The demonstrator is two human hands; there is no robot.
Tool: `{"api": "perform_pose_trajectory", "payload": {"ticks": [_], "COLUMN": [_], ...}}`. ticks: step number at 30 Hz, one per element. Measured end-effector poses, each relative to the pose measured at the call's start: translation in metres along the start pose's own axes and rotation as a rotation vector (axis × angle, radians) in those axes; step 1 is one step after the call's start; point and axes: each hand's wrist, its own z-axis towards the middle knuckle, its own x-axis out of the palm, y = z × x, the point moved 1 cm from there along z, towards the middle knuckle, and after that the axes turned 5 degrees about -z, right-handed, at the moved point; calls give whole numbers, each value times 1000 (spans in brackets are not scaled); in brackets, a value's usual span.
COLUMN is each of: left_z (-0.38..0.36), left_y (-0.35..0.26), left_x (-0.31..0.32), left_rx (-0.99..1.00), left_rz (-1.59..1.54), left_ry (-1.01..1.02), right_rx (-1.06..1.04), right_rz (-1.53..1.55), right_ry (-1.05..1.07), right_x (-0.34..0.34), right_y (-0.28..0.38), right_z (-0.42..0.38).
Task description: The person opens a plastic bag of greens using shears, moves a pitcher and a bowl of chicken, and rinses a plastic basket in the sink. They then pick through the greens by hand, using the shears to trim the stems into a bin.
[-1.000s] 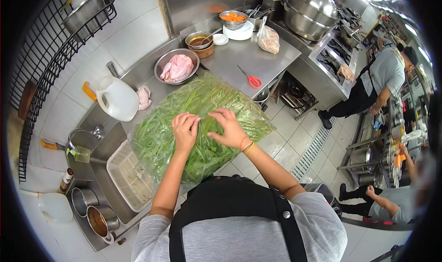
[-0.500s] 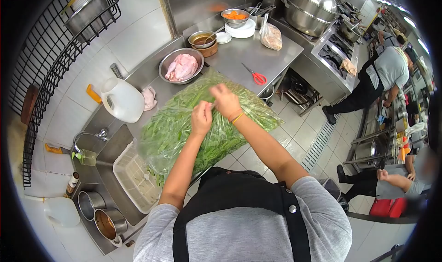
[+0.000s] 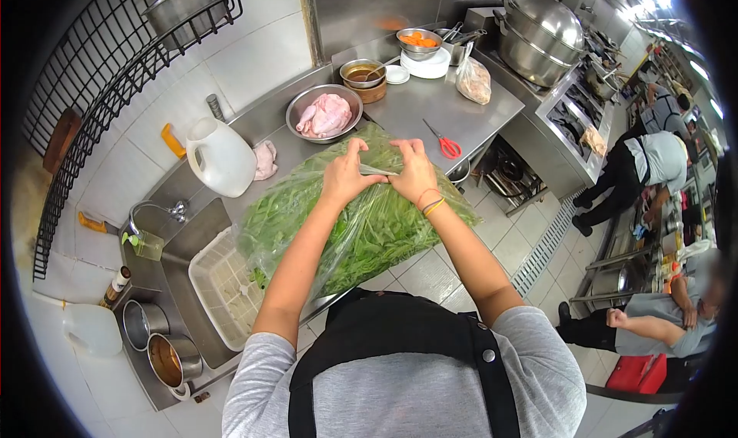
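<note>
The clear bag (image 3: pixel 377 230) shows bright leafy green through its plastic, streaked with whitish glints. Over the bag, a wristband (image 3: pixel 434 207) is yellow. Just beyond the bag, the raw poultry (image 3: pixel 324 115) is pale pink, its bowl (image 3: pixel 292 121) silver-grey; right of that, still beyond the bag, the scissors (image 3: pixel 443 139) have red handles. Left of the bag, the jug (image 3: pixel 244 165) is milky white, the basket (image 3: pixel 223 284) cream with a grid pattern. On the bag's near side, the apron (image 3: pixel 384 326) is black, the shirt (image 3: pixel 400 388) mottled grey.
</note>
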Motion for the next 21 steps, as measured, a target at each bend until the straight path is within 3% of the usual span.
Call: {"api": "perform_pose_trajectory", "payload": {"ticks": [4,6,8,10,14,16,17,19,20,21], "left_z": [-3,-7,-9,-16,-27,-37,-40,-44,-44,-48], "left_y": [-13,-14,2,34,98,144,148,161,164,167], "left_x": [-12,-35,-67,-87,-150,-176,-180,-186,-193,-201], "left_rx": [48,301,276,116,38,-215,-217,-514,-514,-480], "left_rz": [83,184,285,304,439,655,655,374,375,25], "left_ry": [-49,-201,-262,-187,-342,-311,-313,-227,-230,-267], "right_rx": [10,13,69,164,192,281,186,175,166,199], "right_rz": [-35,-40,-101,24,5,221,189,237,282,402], "right_ry": [-120,-122,-216,-79,-127,-11,-109,-86,-61,19], "right_x": [-6,-9,-32,-27,-19,-9,-4,1,-2,-9], "right_y": [3,-12,-20,-44,-75,-85,-84,-87,-83,-81], "right_z": [-15,-23,-33,-44,-61,-63,-61,-59,-56,-55]}}
